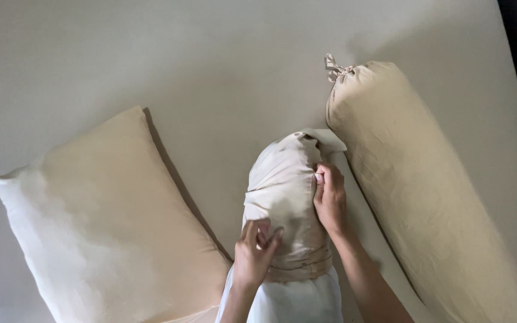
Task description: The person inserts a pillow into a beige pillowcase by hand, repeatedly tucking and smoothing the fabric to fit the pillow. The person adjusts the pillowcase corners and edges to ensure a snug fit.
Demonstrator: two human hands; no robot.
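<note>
Head view, looking straight down onto a pale bed sheet [210, 66] that fills nearly the whole frame; only its far right corner shows an edge, against darkness. Middle bolster [285, 191]: near end cut off by the bottom of the frame, so its full length cannot be told. A beige cover [282, 179] is bunched over its far part; below a crumpled hem band the white inner fabric shows bare. The cover's far end is folded into a loose flap; whether it is open or tied cannot be made out. Left hand [254, 254]: comes up from the bottom edge, fingers curled, pinching the cover's fabric at the bolster's left side just above the hem; fingertips partly tucked into folds. Right hand [330, 200]: forearm slants in from the lower right, knuckles up, fingers closed on a fold of the cover on the bolster's right side, further up than the left hand. Large pillow [103, 227] lies towards the sheet's left edge, tilted, its near corner cut off. Long covered bolster [426, 191] lies near the right edge, tied in a knot at its far end, near end out of frame.
</note>
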